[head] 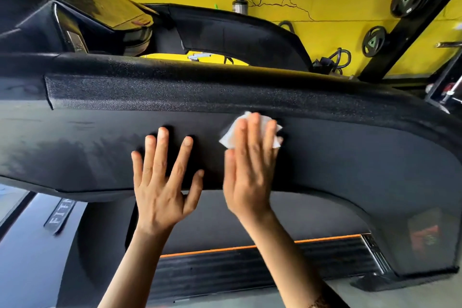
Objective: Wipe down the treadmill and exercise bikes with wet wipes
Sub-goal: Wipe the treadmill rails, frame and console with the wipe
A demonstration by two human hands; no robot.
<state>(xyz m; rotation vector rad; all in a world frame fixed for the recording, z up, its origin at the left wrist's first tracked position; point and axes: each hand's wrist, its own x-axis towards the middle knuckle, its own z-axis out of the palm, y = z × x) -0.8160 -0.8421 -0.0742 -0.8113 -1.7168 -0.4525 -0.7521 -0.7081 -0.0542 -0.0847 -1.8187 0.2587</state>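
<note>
My two hands lie flat on the wide black side panel [350, 157] of a treadmill, side by side and just apart. My left hand [162, 182] rests bare at the panel's middle, fingers spread and straight, bracing me. My right hand [250, 165], just to its right, presses a white wet wipe [228, 136] against the panel with straight fingers; the wipe's crumpled edges peek out around my fingertips. The wipe looks thin, limp and damp, likely to bunch, so I judge it best pinned under flat fingers. The panel looks stiff, grainy and fixed.

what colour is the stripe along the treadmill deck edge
Orange, seen in the head view: the stripe on the treadmill.
</note>
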